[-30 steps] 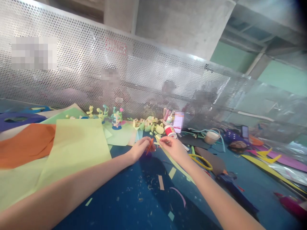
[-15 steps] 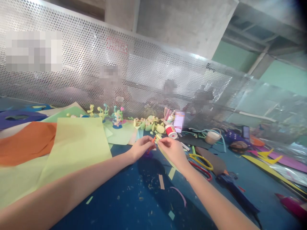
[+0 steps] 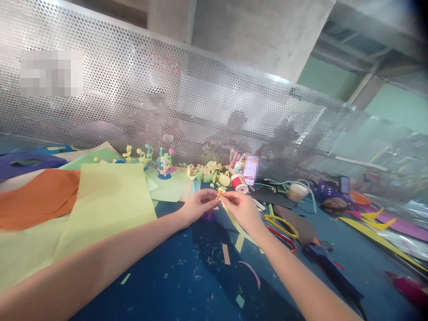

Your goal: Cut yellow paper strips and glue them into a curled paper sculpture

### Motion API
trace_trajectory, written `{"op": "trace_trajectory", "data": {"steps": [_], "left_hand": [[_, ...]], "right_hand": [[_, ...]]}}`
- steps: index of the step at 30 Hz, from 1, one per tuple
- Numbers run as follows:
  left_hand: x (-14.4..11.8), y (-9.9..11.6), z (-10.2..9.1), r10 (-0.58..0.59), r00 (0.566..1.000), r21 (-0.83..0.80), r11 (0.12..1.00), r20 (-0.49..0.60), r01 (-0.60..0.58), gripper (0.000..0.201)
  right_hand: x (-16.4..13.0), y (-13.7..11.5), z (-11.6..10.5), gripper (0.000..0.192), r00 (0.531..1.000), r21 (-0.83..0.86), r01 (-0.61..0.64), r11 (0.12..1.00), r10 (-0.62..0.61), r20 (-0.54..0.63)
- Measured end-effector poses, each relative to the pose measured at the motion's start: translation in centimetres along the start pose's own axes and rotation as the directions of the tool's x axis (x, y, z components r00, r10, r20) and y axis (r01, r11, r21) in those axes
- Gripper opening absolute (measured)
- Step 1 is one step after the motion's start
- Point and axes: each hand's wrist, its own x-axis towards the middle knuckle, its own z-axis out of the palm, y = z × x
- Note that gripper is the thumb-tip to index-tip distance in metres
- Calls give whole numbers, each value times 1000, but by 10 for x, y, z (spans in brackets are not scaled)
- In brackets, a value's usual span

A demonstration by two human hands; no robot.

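Basically, the small orange paper strip (image 3: 218, 196) sits pinched between both hands, above the blue tabletop (image 3: 174, 285), mid-frame. Most of the orange strip is hidden by fingertips; only a short bit shows, shape unclear. The left hand (image 3: 197, 206) has thumb and forefinger closed on its lower end. The right hand (image 3: 241, 207) pinches the upper end and also grips one long pale-yellow paper strip (image 3: 238, 226) that trails down under the wrist, partly hidden by it.

Nearby: one red-and-white thread spool (image 3: 239, 183) just beyond the hands, one heap of pale-green paper cut-outs (image 3: 209, 173) beside it; pieces too blurred to count. Two curved loops right of the right hand, one yellow (image 3: 282, 224), one red (image 3: 284, 238). One large light-green paper sheet (image 3: 107, 200) left, one orange paper sheet (image 3: 36, 198) partly under it. Scraps on the blue tabletop too small to count. Perforated metal screen (image 3: 200, 102) behind; figures past it blurred.
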Motion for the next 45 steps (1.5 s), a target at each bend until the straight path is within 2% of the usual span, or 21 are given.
{"op": "trace_trajectory", "data": {"steps": [6,23,35,45], "left_hand": [[0,1,-1,-5,1000,28,1000,-2,5,45],[1,-2,1,-23,1000,-27,999,-5,23,43],[0,-2,1,56,997,33,998,46,-58,33],[2,-5,0,196,978,165,965,66,-205,22]], "right_hand": [[0,3,0,20,1000,21,5,1000,-5,5],[2,7,-1,21,999,136,-2,991,-4,44],[1,8,2,19,998,161,58,985,-61,12],[-2,13,11,19,999,322,17,947,-27,28]]}}
